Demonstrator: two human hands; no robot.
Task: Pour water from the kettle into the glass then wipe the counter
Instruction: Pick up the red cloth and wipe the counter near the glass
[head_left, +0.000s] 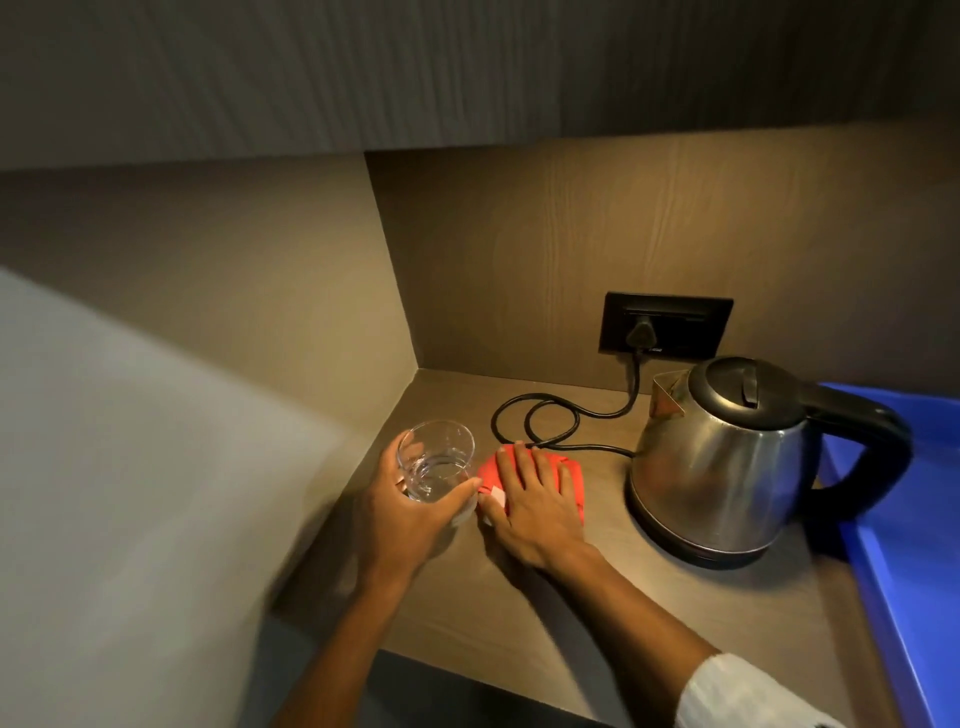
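A clear glass (435, 457) with some water in it stands at the left of the wooden counter (597, 618), and my left hand (410, 512) is wrapped around it. Just to its right my right hand (535, 499) lies flat, fingers spread, pressing a folded red cloth (569, 480) onto the counter. The steel kettle (722, 462) with a black lid and handle sits upright on its base at the right, apart from both hands.
A black cord (545, 415) loops across the counter behind the cloth to a wall socket (665, 325). A blue tray (904, 545) borders the counter on the right. Wood walls close the corner at the left and back.
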